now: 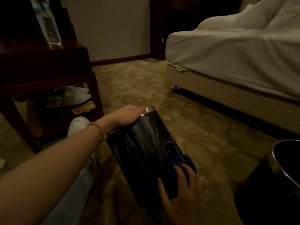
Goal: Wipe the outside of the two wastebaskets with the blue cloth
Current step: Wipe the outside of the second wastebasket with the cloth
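Left hand (pixel 128 115) curls round the rim of the tilted basket (pixel 146 143), right hand (pixel 179 190) presses the cloth (pixel 185 159) flat-fingered against its side.

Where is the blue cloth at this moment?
In the head view the blue cloth lies low, right of centre, under the right hand, against the side of the tilted wastebasket that the left hand holds at its far end.

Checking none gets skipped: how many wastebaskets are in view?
2. The tilted wastebasket is between the hands: left hand grips its rim, right hand presses the blue cloth on its side. The second wastebasket stands at the right edge, partly cut off.
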`<state>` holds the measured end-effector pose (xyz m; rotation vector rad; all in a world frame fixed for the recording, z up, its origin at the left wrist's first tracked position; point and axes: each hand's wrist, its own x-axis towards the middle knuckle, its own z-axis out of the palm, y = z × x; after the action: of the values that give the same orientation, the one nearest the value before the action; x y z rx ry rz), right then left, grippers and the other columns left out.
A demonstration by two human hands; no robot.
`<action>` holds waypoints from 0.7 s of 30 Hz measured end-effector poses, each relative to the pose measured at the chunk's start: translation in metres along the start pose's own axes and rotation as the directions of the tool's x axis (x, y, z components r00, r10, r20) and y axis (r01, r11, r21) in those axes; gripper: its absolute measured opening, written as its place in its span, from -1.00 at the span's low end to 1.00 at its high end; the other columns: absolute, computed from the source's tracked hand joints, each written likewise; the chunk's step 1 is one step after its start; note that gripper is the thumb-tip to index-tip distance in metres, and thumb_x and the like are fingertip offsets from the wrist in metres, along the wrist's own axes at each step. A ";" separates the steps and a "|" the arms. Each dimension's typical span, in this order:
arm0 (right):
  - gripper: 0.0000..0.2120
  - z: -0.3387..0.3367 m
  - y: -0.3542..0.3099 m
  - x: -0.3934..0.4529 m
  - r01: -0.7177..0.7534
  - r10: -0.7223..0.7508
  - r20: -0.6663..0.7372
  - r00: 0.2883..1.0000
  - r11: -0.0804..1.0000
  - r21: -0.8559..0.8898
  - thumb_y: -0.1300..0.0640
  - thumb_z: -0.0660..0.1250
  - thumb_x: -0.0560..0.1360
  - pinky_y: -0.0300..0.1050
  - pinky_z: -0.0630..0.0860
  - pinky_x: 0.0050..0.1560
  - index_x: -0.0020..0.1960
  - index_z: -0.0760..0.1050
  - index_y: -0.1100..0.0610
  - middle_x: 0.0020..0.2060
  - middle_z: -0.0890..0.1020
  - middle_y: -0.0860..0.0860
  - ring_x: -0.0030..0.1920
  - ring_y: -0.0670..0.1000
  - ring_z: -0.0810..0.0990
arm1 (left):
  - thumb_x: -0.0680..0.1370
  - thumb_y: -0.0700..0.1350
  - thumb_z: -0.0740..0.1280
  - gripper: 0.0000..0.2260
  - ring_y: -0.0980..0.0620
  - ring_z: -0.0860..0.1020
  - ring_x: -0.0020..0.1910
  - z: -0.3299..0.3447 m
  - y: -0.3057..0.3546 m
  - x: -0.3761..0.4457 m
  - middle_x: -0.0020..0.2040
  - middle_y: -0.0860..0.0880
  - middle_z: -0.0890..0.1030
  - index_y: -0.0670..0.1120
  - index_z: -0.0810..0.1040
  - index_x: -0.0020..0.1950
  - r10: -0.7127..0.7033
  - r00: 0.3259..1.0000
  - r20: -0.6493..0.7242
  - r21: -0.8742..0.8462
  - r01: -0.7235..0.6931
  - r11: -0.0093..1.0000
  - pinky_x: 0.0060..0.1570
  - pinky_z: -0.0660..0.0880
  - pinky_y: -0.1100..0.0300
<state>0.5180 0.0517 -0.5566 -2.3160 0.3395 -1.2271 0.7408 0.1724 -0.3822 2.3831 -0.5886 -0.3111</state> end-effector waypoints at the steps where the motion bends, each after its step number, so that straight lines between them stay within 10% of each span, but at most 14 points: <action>1: -0.54 0.000 0.001 0.000 0.012 -0.011 -0.015 1.000 1.000 0.028 -0.14 0.42 0.38 -0.03 0.49 0.11 0.11 0.64 0.17 0.11 0.60 0.11 0.08 0.15 0.56 | 0.63 0.16 0.13 -0.55 0.01 0.63 -0.09 -0.001 0.000 -0.001 -0.04 -0.09 0.66 -0.15 0.65 -0.03 -0.010 1.000 0.022 -0.021 0.011 1.000 -0.05 0.51 0.19; 8: -0.59 -0.010 -0.014 0.084 0.035 -0.053 0.075 0.996 0.974 0.223 -0.03 0.32 0.50 -0.06 0.55 0.01 0.28 0.51 0.13 0.12 0.54 0.02 0.06 0.01 0.54 | 0.66 -0.11 0.10 -0.72 -0.03 0.55 0.17 -0.003 0.002 -0.021 0.22 -0.10 0.58 -0.09 0.56 0.22 0.038 0.995 0.091 0.051 -0.043 0.998 0.22 0.46 0.07; 14: -0.64 0.030 -0.042 0.150 0.205 -0.232 0.202 0.952 0.968 0.146 0.01 0.39 0.46 0.00 0.49 0.10 0.24 0.55 0.05 0.32 0.42 0.08 0.18 0.16 0.46 | 0.68 0.12 -0.05 -0.50 -0.10 0.49 0.28 0.002 0.005 -0.017 0.31 -0.18 0.54 -0.14 0.54 0.30 0.014 0.997 0.072 0.101 -0.021 0.995 0.30 0.37 0.09; 21: -0.70 0.044 -0.057 0.119 0.336 -0.354 0.209 0.912 0.934 0.119 -0.16 0.27 0.55 -0.07 0.45 -0.09 0.14 0.61 -0.01 0.11 0.59 -0.10 -0.05 0.06 0.43 | 0.67 0.10 0.01 -0.55 -0.02 0.51 0.22 -0.006 -0.011 -0.013 0.28 -0.10 0.54 -0.14 0.51 0.31 -0.037 0.999 0.006 0.111 0.036 0.993 0.29 0.37 0.07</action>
<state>0.6211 0.0615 -0.4636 -2.4828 -0.2071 -1.0879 0.7351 0.1890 -0.3839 2.5024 -0.5803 -0.3120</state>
